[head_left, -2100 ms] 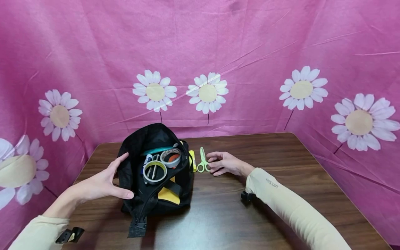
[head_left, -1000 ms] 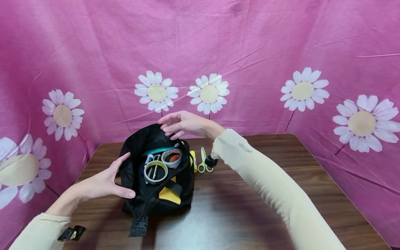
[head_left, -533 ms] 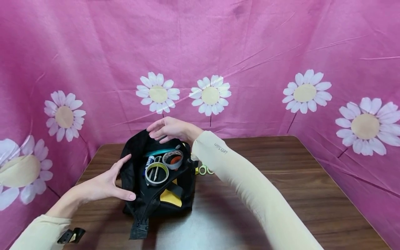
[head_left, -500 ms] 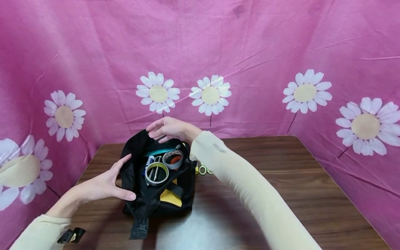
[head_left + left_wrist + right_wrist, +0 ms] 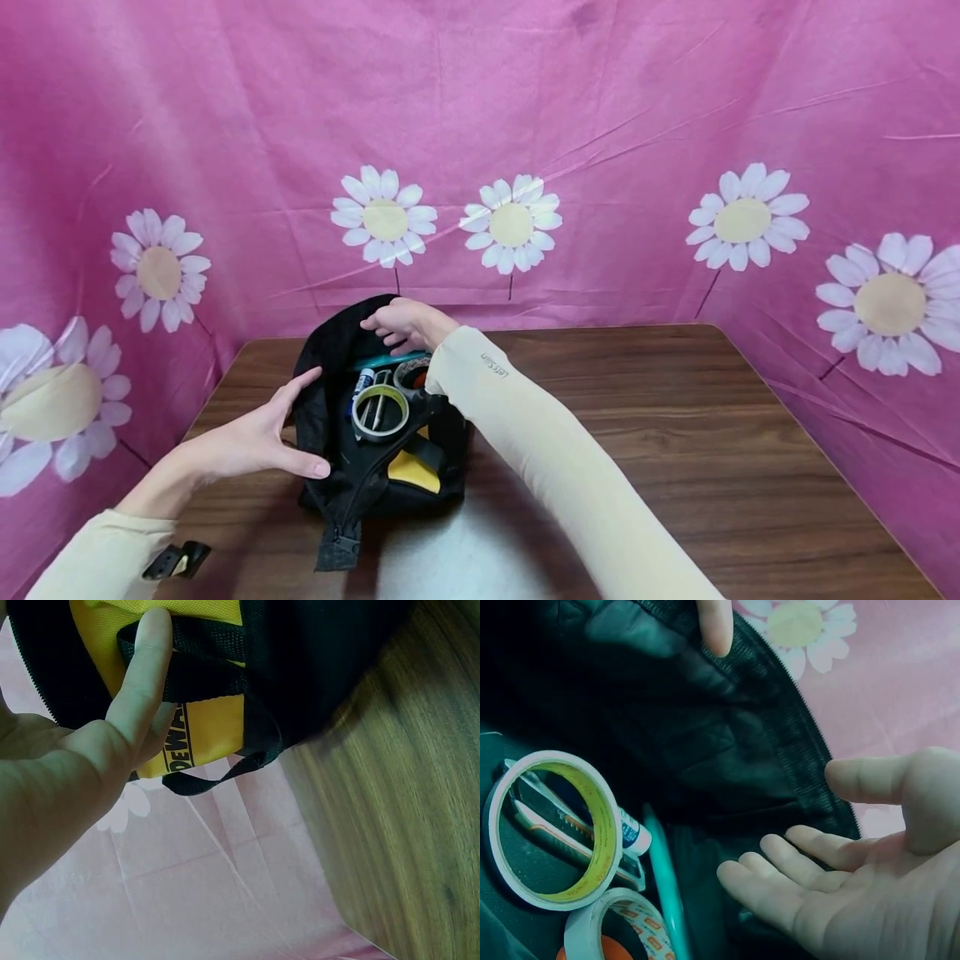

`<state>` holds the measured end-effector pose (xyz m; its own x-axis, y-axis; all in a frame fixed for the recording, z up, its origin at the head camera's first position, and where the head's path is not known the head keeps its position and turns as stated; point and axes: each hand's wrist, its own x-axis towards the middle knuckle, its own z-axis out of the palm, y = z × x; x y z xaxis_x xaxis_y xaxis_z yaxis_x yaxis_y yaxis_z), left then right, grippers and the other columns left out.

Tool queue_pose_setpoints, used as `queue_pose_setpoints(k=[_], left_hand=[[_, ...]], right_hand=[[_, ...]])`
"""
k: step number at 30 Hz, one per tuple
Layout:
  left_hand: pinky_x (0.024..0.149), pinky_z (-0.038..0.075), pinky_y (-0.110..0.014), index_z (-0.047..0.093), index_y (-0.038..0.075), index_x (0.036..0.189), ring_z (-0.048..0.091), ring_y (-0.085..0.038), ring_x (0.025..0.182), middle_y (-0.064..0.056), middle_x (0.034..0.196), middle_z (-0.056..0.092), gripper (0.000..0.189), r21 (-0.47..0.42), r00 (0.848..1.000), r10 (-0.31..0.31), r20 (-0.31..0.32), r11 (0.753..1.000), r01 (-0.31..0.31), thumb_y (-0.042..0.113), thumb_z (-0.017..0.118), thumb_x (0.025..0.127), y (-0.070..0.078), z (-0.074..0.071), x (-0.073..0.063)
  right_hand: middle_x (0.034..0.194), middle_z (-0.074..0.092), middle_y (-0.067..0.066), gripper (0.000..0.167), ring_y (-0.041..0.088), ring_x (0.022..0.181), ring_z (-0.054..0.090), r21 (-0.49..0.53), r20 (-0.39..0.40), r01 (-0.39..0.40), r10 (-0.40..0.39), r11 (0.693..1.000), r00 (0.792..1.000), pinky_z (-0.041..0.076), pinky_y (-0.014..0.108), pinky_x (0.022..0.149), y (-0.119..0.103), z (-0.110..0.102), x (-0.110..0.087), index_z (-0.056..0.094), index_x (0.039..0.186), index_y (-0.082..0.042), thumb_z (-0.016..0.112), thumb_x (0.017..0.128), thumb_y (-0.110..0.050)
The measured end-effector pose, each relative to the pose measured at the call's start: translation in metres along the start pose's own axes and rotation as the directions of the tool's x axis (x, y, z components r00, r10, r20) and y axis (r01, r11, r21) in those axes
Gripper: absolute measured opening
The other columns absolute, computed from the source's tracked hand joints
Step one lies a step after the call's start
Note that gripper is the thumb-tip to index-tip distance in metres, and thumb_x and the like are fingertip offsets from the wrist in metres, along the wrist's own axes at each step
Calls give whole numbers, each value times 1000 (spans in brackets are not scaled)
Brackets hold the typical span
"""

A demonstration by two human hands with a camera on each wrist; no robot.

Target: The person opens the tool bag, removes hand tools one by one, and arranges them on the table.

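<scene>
A black bag [image 5: 322,425] with yellow panels stands unzipped on the table, its mouth facing up. My left hand [image 5: 251,442] grips its left wall, one fingertip inside the zipped rim and a finger along the outer yellow side. At the far right of the mouth, my right hand [image 5: 408,323] reaches in palm-up with loosely bent, empty fingers; its thumb is by the zipper edge. Inside lie a yellow-cored tape roll [image 5: 604,847], a second tape roll [image 5: 577,934], utility knives [image 5: 551,832], a blue-and-white tube [image 5: 363,383] and a teal item [image 5: 664,877].
The brown wooden table [image 5: 675,450] extends right of the bag. A pink curtain [image 5: 600,100] with daisies hangs close behind it. The bag's black strap [image 5: 210,784] loops off its side. My right sleeve [image 5: 517,425] covers the table spot beside the bag.
My right hand has left the green scissors on the table, crossed over the bag and come down into its far side. My left hand keeps its place; the scissors are now hidden.
</scene>
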<state>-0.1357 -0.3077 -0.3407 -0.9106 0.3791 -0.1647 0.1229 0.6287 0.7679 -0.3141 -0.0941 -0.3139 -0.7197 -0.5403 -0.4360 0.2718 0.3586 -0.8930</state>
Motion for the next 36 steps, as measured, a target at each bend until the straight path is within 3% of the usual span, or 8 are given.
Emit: queue_pose_setpoints(k=[8,13,18,28,36], left_hand=[[104,24,-77,1,17,163,9,-57,143,-26,162,2,118,-22,1000,-6,8,1000,6,27,86,81,0,1,-1],[105,23,-76,2,15,163,9,-55,144,-26,162,3,118,-25,1000,3,5,1000,-2,27,86,81,-2,1,-2],[105,21,-77,3,15,162,9,-54,144,-26,162,4,118,-14,1000,3,-7,1000,-3,27,86,80,-4,-2,-3],[106,20,-76,3,14,162,7,-54,145,-25,163,4,118,-29,1000,12,-7,1000,-12,25,86,80,-7,-3,-4],[106,21,-76,3,14,163,7,-54,145,-26,163,4,118,-20,1000,10,-10,1000,-10,26,87,80,-6,-2,-3]], right_hand=[[157,37,21,63,40,146,31,-74,-26,-27,25,997,999,37,53,112,20,-4,7,35,154,-2,63,100,-17],[155,38,20,49,38,144,34,-81,-61,-31,26,996,998,36,54,112,30,-7,5,47,144,2,61,101,-17],[148,41,22,40,38,137,41,-88,-47,-29,25,996,999,34,54,114,38,-6,8,52,136,7,55,104,-17],[156,37,16,45,33,143,36,1,-127,-20,20,1000,992,34,52,114,53,-3,22,49,144,2,55,104,-17],[159,35,14,47,32,146,33,-32,-88,-34,31,999,996,32,50,116,53,-5,27,45,151,-3,50,106,-18]])
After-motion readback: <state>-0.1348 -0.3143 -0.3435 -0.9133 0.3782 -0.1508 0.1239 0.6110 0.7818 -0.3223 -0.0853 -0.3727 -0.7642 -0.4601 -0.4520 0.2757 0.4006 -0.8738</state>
